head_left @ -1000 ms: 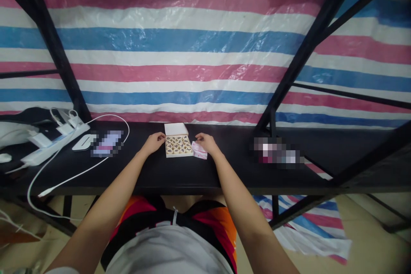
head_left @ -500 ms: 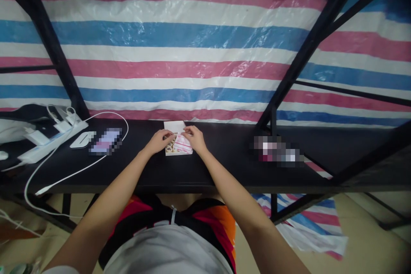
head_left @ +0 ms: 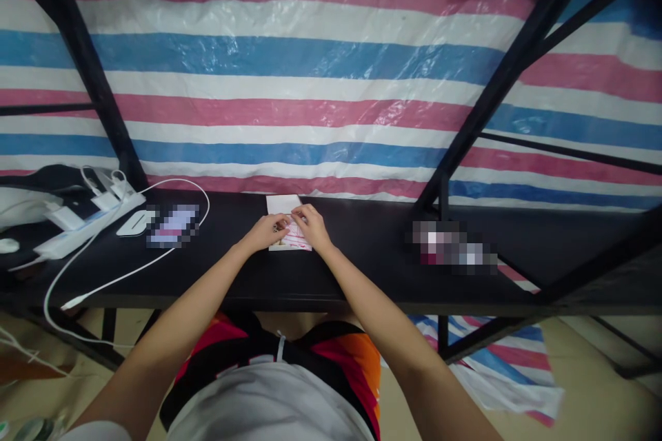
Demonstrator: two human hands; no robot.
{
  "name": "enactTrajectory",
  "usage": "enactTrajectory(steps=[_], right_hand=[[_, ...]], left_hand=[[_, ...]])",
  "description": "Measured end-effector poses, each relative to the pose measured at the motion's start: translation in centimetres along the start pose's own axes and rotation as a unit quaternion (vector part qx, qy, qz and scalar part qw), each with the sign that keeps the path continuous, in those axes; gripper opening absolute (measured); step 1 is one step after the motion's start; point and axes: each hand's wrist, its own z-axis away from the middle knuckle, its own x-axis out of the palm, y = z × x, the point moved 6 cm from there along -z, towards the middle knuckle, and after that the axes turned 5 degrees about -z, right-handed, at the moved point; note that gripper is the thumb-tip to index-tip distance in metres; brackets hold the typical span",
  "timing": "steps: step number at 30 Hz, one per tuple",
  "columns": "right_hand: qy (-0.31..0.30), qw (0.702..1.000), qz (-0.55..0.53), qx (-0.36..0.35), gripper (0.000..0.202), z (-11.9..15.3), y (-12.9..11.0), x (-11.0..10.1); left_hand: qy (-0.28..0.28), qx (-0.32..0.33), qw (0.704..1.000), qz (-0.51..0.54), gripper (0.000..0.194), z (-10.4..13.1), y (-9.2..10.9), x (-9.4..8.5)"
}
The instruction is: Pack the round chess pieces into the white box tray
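Left hand (head_left: 282,223): over box (head_left: 278,247); I can't tell grip
Right hand (head_left: 298,215): at pink-white paper (head_left: 295,237), likewise
Obstruction: hands, paper
Leftward: power strip (head_left: 85,233)

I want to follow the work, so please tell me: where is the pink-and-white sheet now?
In the head view, the sheet lies over the box, beside the fingers of the right hand.

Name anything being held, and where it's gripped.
The left hand and right hand have fingertips near the far edge of the pink-and-white paper, over the open box; whether they pinch or merely press cannot be told.
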Motion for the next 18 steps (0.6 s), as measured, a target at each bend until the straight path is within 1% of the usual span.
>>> enactTrajectory(steps=[3, 6, 9, 12, 15, 18], right_hand=[[-0.015, 1.0, 0.014, -0.023, 0.016, 0.1, -0.5, 0.1], [-0.01, 0.999, 0.04, -0.011, 0.02, 0.1, -0.4, -0.3], [0.016, 0.997, 0.068, 0.042, 0.022, 0.1, 1.1, -1.6], [0.03, 0.991, 0.074, 0.104, 0.022, 0.4, 3.5, -2.9], [0.01, 0.986, 0.07, 0.151, 0.022, 0.8, 5.2, -3.1], [-0.036, 0.982, 0.059, 0.178, 0.02, 1.1, 5.7, -2.4]], left_hand=[[0.01, -0.01, 1.0, -0.011, 0.017, -0.1, -0.4, -0.1], [0.022, -0.041, 0.998, -0.034, 0.017, -0.1, -1.4, -0.5], [0.027, -0.061, 0.997, -0.042, 0.019, 0.0, -2.3, -1.0], [0.015, -0.057, 0.997, -0.049, 0.019, 0.1, -2.6, -1.1], [0.002, -0.048, 0.994, -0.093, 0.02, 0.1, -2.7, -0.9], [-0.008, -0.038, 0.991, -0.129, 0.02, 0.0, -2.7, -0.5]])
